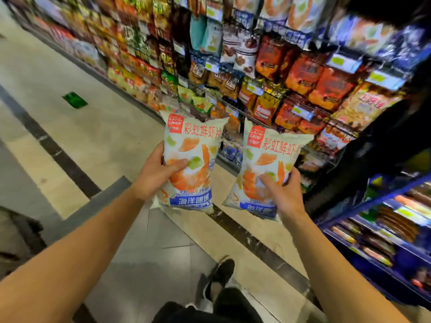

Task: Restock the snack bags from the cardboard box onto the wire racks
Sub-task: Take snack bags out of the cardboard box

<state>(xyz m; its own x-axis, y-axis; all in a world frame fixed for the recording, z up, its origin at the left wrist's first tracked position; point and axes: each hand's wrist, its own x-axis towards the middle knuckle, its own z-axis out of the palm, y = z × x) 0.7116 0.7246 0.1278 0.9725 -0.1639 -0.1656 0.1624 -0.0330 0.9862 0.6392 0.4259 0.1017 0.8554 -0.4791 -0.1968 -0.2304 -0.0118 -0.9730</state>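
Fingers: left hand [155, 174] curled round the lower half of one prawn-cracker bag [190, 159], thumb across its front; right hand [281, 190] gripping a second, matching bag [268, 169] the same way.

Position: both bags upright, side by side but apart, held out in front of the wire racks [268, 96], below their stocked rows and over the tiled floor [77, 136].

Racks: hung with mixed snack packets and price tags; matching prawn-cracker bags [300, 12] appear on the top row, though blurred.

Cardboard box: not in view.

Step, as judged: carrying a pair of bags toward the racks, not yet shelved.

Next move, as judged: raise each bag to the matching top row and seat it upright, facing outward, without crushing the air-filled pack.
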